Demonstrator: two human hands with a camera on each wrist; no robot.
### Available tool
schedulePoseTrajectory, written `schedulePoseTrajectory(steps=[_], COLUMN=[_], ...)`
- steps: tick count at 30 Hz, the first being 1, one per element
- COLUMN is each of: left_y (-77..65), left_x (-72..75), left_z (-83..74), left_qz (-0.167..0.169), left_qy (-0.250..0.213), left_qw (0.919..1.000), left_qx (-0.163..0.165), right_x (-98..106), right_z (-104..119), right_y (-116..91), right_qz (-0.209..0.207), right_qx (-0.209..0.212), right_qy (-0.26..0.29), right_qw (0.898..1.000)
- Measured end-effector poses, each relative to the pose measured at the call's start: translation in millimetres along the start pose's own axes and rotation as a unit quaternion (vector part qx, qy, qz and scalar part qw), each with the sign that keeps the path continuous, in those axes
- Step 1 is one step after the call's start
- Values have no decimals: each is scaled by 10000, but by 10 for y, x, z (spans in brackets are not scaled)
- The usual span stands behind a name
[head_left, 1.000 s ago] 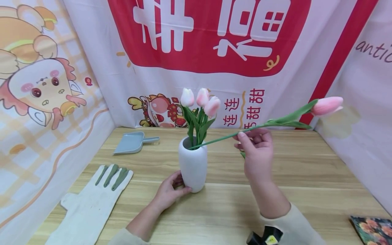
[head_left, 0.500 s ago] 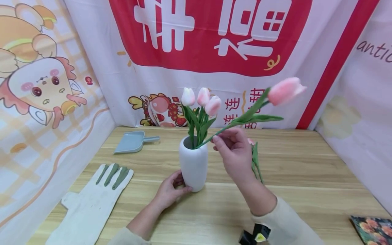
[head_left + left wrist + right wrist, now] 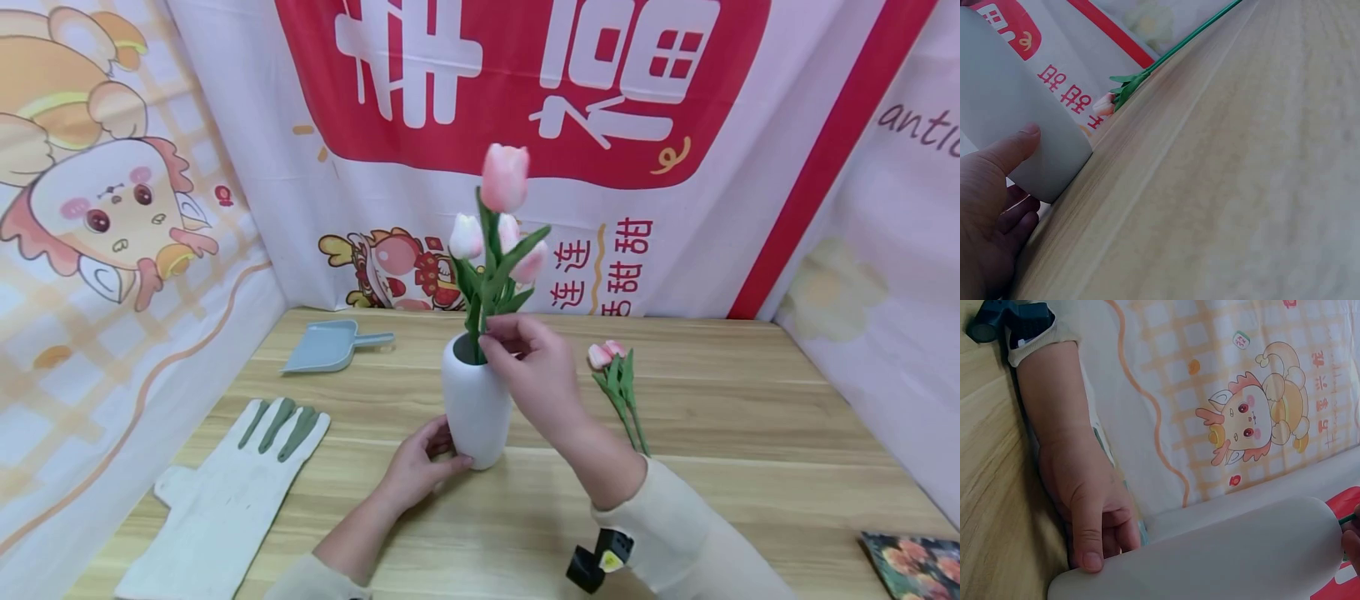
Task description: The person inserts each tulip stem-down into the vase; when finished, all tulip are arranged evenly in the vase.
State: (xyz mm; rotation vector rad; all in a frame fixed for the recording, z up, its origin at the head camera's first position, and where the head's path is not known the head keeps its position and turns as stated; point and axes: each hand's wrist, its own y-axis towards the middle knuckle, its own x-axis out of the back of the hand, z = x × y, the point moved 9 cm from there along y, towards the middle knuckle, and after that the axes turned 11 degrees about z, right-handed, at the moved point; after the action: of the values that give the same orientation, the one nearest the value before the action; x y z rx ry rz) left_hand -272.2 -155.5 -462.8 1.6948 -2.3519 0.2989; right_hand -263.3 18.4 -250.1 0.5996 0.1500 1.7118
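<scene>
Pink flower (image 3: 505, 179) swung upright at the vase (image 3: 477, 408) (other flowers (image 3: 467, 237) stand inside) | right hand (image 3: 536, 367) pinching it low | left hand (image 3: 416, 468) gripping the vase | apparently lined up now

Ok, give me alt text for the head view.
The right hand pinches a pink tulip at the top of a white vase holding other tulips; the left hand grips the vase low down. Loose tulips lie right, a dustpan and glove left.
</scene>
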Motion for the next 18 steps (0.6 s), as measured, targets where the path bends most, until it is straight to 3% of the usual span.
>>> schedulePoseTrajectory(steps=[10, 18], left_y=[1, 5], left_x=[-9, -8], left_z=[-11, -11], left_qz=[58, 84], left_qy=[-31, 44], left_qw=[10000, 10000], left_qx=[-26, -30], right_x=[-93, -115], right_z=[57, 63], right_y=[30, 19], right_qz=[197, 177], right_qx=[-247, -128], right_qy=[-716, -829], right_qw=[9969, 9963])
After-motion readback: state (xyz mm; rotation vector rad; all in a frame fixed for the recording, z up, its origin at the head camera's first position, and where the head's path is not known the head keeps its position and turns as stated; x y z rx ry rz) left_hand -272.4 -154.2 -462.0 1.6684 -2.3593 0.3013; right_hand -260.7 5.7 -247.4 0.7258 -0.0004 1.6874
